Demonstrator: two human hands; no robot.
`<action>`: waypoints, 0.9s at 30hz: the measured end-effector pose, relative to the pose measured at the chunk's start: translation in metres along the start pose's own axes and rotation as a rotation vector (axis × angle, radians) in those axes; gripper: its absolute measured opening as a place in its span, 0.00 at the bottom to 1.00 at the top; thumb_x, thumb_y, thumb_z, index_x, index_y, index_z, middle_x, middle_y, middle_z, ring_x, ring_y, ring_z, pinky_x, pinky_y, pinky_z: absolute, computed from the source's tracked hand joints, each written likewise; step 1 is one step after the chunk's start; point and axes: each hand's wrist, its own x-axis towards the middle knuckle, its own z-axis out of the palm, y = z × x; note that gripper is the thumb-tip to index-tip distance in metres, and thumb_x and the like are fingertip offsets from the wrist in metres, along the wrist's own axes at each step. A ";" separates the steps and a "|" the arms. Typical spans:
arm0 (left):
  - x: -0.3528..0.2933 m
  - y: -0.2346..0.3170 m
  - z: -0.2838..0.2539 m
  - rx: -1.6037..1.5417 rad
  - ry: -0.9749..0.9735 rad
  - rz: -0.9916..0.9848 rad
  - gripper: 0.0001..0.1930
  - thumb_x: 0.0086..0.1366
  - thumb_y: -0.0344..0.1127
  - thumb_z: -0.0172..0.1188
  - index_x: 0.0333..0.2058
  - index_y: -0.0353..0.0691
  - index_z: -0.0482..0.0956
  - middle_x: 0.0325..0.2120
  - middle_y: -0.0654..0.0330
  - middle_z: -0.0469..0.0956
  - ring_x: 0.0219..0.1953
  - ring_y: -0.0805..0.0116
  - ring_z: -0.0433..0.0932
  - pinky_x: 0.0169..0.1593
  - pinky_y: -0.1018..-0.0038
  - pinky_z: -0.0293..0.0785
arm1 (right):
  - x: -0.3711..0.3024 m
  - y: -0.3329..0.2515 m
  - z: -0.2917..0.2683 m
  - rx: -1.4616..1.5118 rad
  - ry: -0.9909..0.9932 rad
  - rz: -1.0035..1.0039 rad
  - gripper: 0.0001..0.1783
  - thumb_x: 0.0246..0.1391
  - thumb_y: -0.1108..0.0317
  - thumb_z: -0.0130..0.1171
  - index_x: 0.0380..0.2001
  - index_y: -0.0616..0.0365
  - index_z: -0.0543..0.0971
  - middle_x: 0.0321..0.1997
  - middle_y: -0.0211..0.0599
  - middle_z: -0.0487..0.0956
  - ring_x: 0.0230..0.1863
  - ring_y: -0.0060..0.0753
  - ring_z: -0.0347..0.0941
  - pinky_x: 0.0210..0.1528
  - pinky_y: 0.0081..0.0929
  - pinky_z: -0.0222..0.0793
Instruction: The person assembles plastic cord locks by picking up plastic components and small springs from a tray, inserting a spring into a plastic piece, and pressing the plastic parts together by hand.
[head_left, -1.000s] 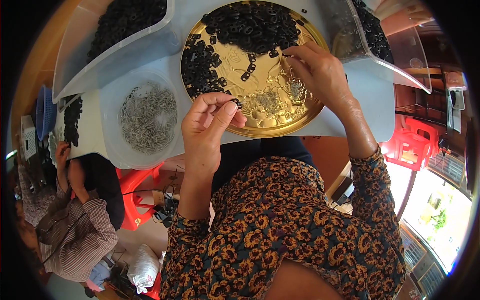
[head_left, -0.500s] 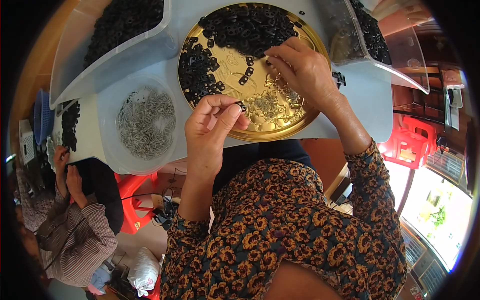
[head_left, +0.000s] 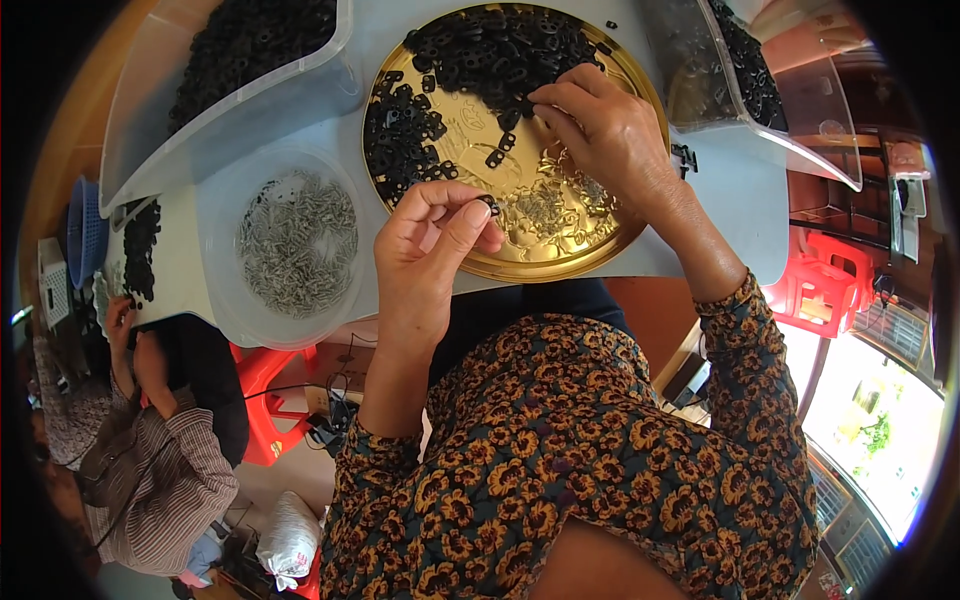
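Observation:
My left hand (head_left: 425, 245) is closed in a pinch over the near edge of a round gold tray (head_left: 465, 172). Between thumb and forefinger it holds a small black plastic piece with holes (head_left: 489, 204). Over the right part of the tray, my right hand (head_left: 615, 140) brings thumb and forefinger together beside a large heap of similar black pieces (head_left: 490, 55). Whether anything sits between those fingertips is too small to make out. A second group of black pieces (head_left: 398, 135) lies along the tray's left side. Small shiny metal bits (head_left: 540, 208) are scattered below my right hand.
Left of the tray stands a clear round tub (head_left: 222, 270) of small metal pieces. Clear bins (head_left: 230, 125) hold black pieces at the far left and far right. A co-worker in a striped sleeve (head_left: 200, 445) sits at the left. Red stools (head_left: 825, 290) stand beyond the table.
The whole view has shifted slightly. Both my hands keep nearly the same pose, the left still gripping the black piece. The co-worker's hands have moved a little.

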 end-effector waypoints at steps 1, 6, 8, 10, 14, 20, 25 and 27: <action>0.001 -0.001 0.000 -0.018 0.003 -0.005 0.06 0.65 0.27 0.56 0.40 0.33 0.74 0.30 0.61 0.76 0.31 0.74 0.76 0.38 0.77 0.74 | -0.001 -0.003 -0.001 -0.001 0.001 0.002 0.09 0.51 0.62 0.60 0.37 0.48 0.81 0.35 0.28 0.76 0.30 0.35 0.78 0.30 0.33 0.75; 0.002 0.000 0.004 -0.015 0.005 -0.013 0.07 0.65 0.27 0.57 0.40 0.32 0.74 0.30 0.61 0.76 0.31 0.76 0.76 0.38 0.80 0.74 | 0.000 -0.012 0.004 -0.024 -0.082 -0.089 0.10 0.52 0.68 0.61 0.40 0.49 0.80 0.37 0.31 0.76 0.31 0.37 0.78 0.31 0.33 0.75; 0.002 0.000 0.005 -0.034 0.008 -0.021 0.07 0.65 0.27 0.57 0.40 0.32 0.74 0.30 0.61 0.76 0.31 0.76 0.76 0.38 0.80 0.74 | -0.001 -0.012 0.007 -0.019 -0.071 -0.100 0.11 0.51 0.68 0.61 0.40 0.49 0.80 0.37 0.31 0.76 0.31 0.37 0.78 0.31 0.33 0.75; 0.002 0.000 0.004 -0.033 0.006 -0.014 0.07 0.65 0.27 0.57 0.40 0.32 0.74 0.30 0.61 0.76 0.31 0.75 0.76 0.38 0.79 0.74 | -0.003 -0.012 0.009 -0.015 -0.062 -0.112 0.12 0.51 0.68 0.61 0.41 0.49 0.80 0.38 0.30 0.76 0.32 0.38 0.78 0.31 0.33 0.75; 0.002 -0.003 0.000 -0.026 -0.006 0.024 0.06 0.66 0.27 0.55 0.41 0.35 0.74 0.34 0.60 0.77 0.35 0.70 0.77 0.41 0.75 0.73 | -0.007 -0.011 0.004 0.227 -0.012 0.004 0.14 0.51 0.70 0.60 0.43 0.49 0.79 0.38 0.35 0.77 0.33 0.38 0.77 0.35 0.31 0.74; 0.009 -0.001 0.019 -0.133 0.020 0.128 0.07 0.65 0.26 0.55 0.42 0.35 0.74 0.47 0.50 0.75 0.45 0.69 0.76 0.45 0.74 0.75 | -0.016 -0.036 -0.016 1.195 -0.145 0.643 0.14 0.56 0.69 0.61 0.44 0.61 0.78 0.31 0.28 0.78 0.29 0.17 0.72 0.31 0.16 0.68; 0.012 -0.004 0.022 -0.135 -0.036 0.180 0.08 0.66 0.26 0.54 0.43 0.36 0.73 0.51 0.48 0.74 0.49 0.66 0.75 0.48 0.72 0.74 | -0.022 -0.050 -0.020 1.485 -0.103 0.730 0.15 0.57 0.68 0.60 0.45 0.67 0.77 0.31 0.30 0.80 0.26 0.14 0.70 0.31 0.14 0.68; 0.011 -0.004 0.022 -0.131 -0.039 0.180 0.08 0.66 0.26 0.54 0.43 0.36 0.73 0.51 0.48 0.73 0.49 0.66 0.74 0.48 0.71 0.74 | -0.025 -0.051 -0.018 1.452 -0.090 0.716 0.15 0.58 0.68 0.59 0.45 0.67 0.77 0.30 0.31 0.80 0.26 0.14 0.70 0.31 0.14 0.69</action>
